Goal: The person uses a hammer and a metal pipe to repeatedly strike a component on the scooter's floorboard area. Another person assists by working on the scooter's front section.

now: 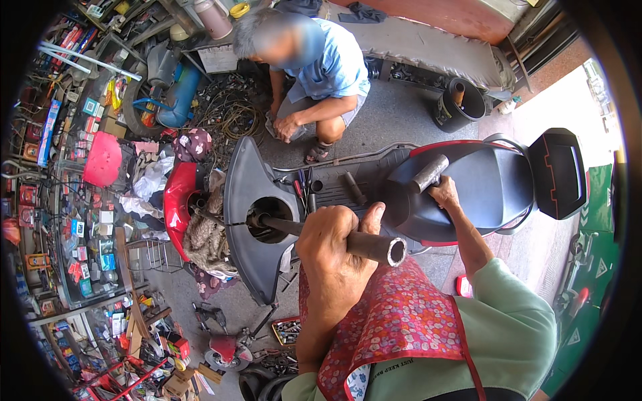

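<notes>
My left hand is wrapped round a long steel pipe, its hollow near end pointing back toward me. The pipe's far end goes into the round opening of the scooter's dark front panel; what it meets inside is hidden. My right hand, above the scooter's black seat, is closed on a hammer with a thick cylindrical metal head. Most of its handle is hidden by my fingers. Screwdrivers and a metal cylinder are on the footboard.
A person in a blue shirt crouches beyond the scooter, hands together. Shelves and a glass case of parts fill the left. A red fairing lies by the scooter's front. A black bucket stands far right, near a padded bench.
</notes>
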